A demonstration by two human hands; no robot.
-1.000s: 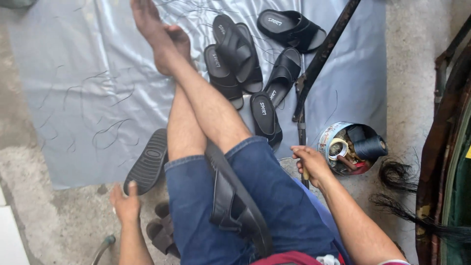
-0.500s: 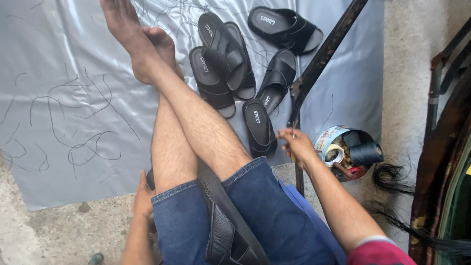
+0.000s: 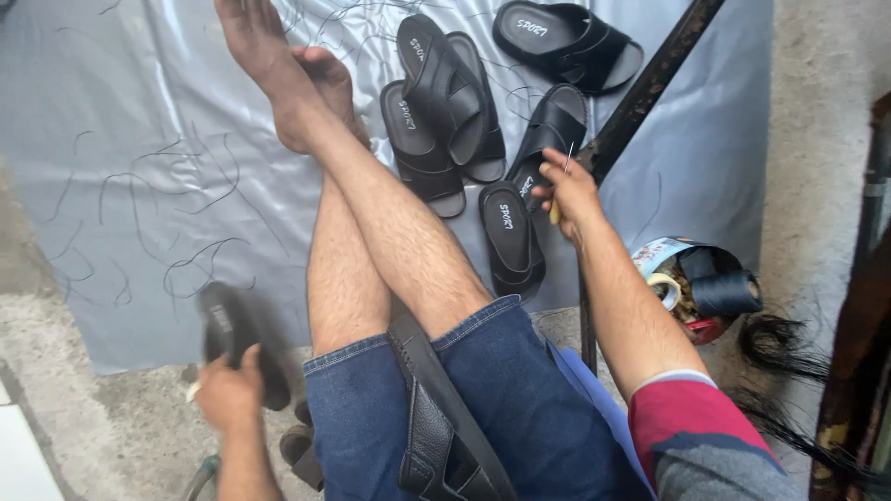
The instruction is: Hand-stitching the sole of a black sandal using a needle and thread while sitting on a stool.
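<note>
**Seated sandal work, seen from above my lap**

My left hand (image 3: 227, 394) has its fingers closed around a black sandal sole (image 3: 237, 343), blurred, held low beside my left thigh above the concrete floor (image 3: 83, 390). My right hand (image 3: 568, 190) reaches forward with its fingers pinched on a thin needle-like awl (image 3: 562, 176), its metal tip pointing up; the hand hovers just beside a single black sandal (image 3: 510, 237) lying on the grey plastic sheet (image 3: 121, 167). A finished black sandal (image 3: 445, 431) rests across my denim shorts. My crossed bare legs stretch over the sheet, which is strewn with dark thread scraps. Further out lie more black sandals (image 3: 445, 102) in a loose cluster. A dark metal bar (image 3: 640, 97) slants past my right wrist. To the right stands a tin of thread spools (image 3: 701, 288).
</note>
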